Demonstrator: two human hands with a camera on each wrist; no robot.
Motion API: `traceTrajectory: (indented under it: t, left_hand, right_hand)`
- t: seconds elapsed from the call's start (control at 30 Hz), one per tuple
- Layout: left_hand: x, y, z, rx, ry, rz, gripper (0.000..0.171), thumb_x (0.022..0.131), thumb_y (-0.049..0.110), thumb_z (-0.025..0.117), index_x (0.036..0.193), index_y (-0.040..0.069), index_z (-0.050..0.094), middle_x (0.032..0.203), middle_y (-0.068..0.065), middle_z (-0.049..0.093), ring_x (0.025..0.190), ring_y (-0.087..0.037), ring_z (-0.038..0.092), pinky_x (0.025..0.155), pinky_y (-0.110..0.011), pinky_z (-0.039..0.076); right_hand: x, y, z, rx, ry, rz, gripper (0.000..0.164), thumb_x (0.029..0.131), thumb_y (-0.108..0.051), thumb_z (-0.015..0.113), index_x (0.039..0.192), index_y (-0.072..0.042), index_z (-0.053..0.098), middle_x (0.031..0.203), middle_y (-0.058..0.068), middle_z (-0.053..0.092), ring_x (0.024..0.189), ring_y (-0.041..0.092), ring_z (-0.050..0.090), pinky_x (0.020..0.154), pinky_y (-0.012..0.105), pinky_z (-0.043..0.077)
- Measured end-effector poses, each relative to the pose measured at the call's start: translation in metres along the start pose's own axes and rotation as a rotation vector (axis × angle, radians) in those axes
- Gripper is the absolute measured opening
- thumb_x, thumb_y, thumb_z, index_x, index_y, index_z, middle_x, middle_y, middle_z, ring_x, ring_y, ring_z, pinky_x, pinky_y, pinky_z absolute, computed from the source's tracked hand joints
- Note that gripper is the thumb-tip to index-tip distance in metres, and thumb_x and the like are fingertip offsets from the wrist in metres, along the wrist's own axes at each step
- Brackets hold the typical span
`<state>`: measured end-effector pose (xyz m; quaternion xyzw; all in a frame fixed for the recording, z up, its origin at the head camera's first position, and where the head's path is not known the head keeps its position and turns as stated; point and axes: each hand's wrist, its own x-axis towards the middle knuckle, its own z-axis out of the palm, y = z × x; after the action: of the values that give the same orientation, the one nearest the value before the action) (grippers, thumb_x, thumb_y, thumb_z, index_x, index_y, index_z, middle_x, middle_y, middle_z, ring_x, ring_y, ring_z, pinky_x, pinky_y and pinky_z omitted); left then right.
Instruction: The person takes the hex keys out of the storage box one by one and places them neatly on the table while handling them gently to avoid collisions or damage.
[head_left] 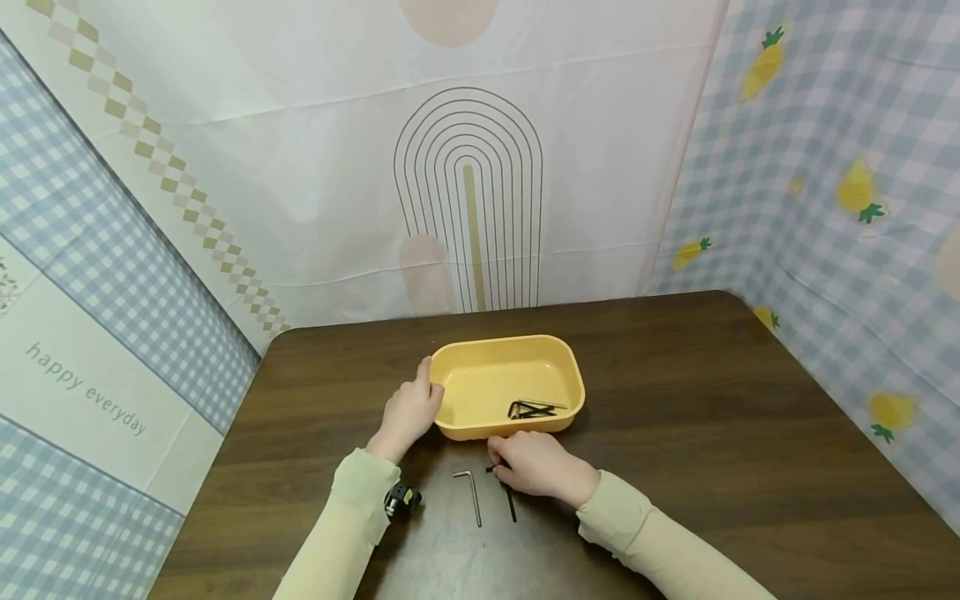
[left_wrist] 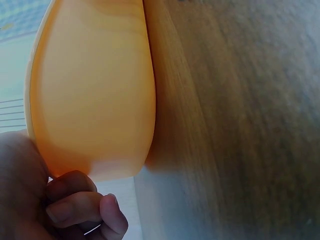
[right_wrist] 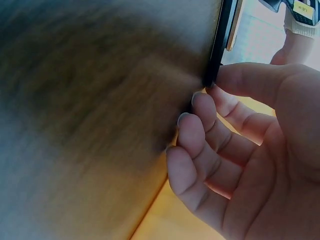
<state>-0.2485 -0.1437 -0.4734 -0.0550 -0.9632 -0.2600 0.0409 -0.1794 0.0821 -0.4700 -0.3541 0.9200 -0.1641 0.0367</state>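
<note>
A yellow plastic tub (head_left: 480, 379) stands on the table, with several hex keys (head_left: 534, 409) lying at its near right corner. My left hand (head_left: 408, 408) grips the tub's left end; the left wrist view shows the thumb side at the rim and curled fingers (left_wrist: 75, 205) under the outer wall. In front of the tub, my right hand (head_left: 542, 463) pinches a black hex key (head_left: 512, 504) between thumb and fingertips, low at the tabletop. Part of that key is hidden by the hand. A silver hex key (head_left: 474, 498) lies just left of it.
The dark wooden table (head_left: 675, 400) reaches back to a white patterned curtain (head_left: 337, 208). Checked cloth with pineapples (head_left: 810, 167) hangs on the right. A small black camera (head_left: 402, 500) is strapped at my left wrist.
</note>
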Motion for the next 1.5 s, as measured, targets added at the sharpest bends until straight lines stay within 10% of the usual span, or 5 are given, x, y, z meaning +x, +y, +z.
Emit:
traceTrajectory:
  t: [0.77,1.5]
  left_hand:
    - [0.0,-0.004,-0.001,-0.013,-0.001,-0.01,0.058,0.102,0.023,0.044,0.155,0.0,0.032,0.059,-0.006,0.05,0.047,-0.02,0.046,0.048,-0.034,0.036]
    - [0.0,-0.003,0.003,-0.024,0.011,0.004,0.057,0.102,0.02,0.046,0.154,-0.001,0.033,0.056,-0.004,0.047,0.044,-0.018,0.042,0.044,-0.032,0.033]
  right_hand:
    - [0.011,0.0,-0.06,-0.017,0.092,-0.021,0.008,0.095,-0.023,0.068,0.092,-0.016,0.064,0.063,-0.011,0.051,0.055,0.006,0.047,0.053,0.028,0.041]
    - [0.046,0.043,-0.052,-0.055,0.014,0.138,0.005,0.092,-0.017,0.067,0.094,-0.012,0.068,0.084,-0.001,0.06,0.069,0.014,0.053,0.07,0.037,0.048]
